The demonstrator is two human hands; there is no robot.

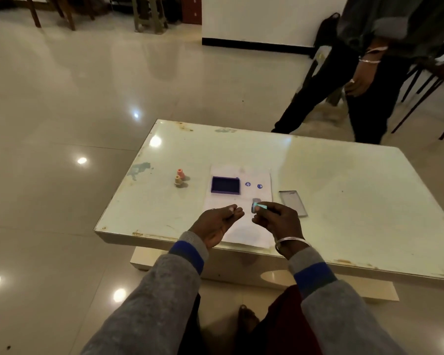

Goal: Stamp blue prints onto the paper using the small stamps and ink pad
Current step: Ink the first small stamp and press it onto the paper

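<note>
A white sheet of paper (244, 224) lies near the table's front edge. On its far left part rests the open blue ink pad (225, 185). Two round blue prints (253, 185) show on the paper to the right of the pad. My right hand (277, 221) hovers over the paper and pinches a small green stamp (259, 207), held sideways. My left hand (219, 222) floats beside it, palm up, fingers loosely curled, holding nothing. A pink stamp (180, 173) and a tan stamp (178, 180) stand upright on the table left of the pad.
The clear lid of the ink pad (293, 203) lies right of the paper on the white table (344, 201). A person (354, 80) in dark clothes stands past the far right corner. Chairs line the back of the room on the tiled floor.
</note>
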